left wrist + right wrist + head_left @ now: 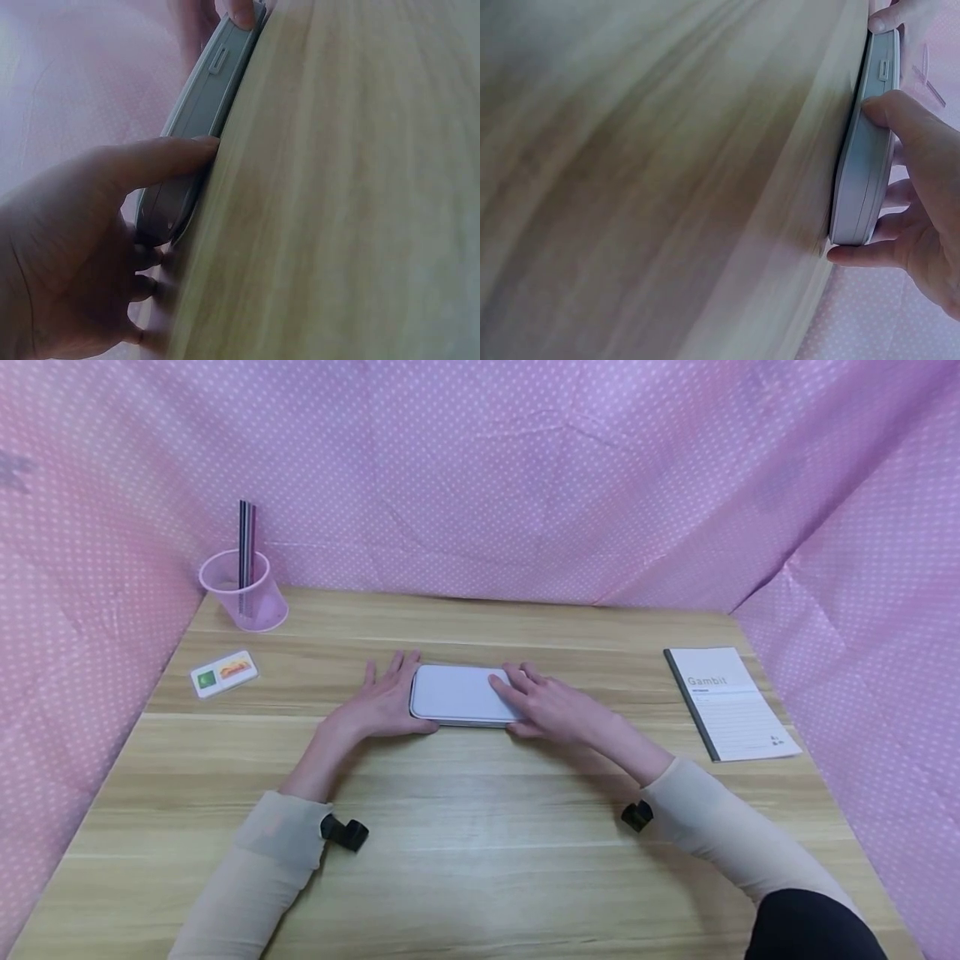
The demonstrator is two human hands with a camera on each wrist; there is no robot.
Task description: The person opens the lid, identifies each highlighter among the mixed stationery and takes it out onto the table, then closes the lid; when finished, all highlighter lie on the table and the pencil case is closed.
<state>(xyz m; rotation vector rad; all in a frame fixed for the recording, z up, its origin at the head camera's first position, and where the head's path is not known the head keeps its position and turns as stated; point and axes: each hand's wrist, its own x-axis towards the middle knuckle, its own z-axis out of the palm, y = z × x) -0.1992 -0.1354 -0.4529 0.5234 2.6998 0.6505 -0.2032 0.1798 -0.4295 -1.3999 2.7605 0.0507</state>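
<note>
A flat pencil-box-like case [461, 695] with a pale lid, grey sides and rounded corners lies lengthwise on the wooden table. My left hand [381, 703] holds its left end, thumb along the front side and the other fingers spread past the end. At the right end my right hand [551, 703] grips it, thumb on the front side and a finger over the lid. In the left wrist view a small raised latch shows on the case's front [196, 97]. The right wrist view has my right hand [922, 202] with fingers round the case's end [855, 210].
A pink cup [258, 606] with several dark pencils [246, 539] stands at the back left. In front of it lies a white card [223, 674] with green and orange pictures. A notebook [738, 714] marked Gambit lies at the right. Pink dotted cloth [487, 485] hangs round the table.
</note>
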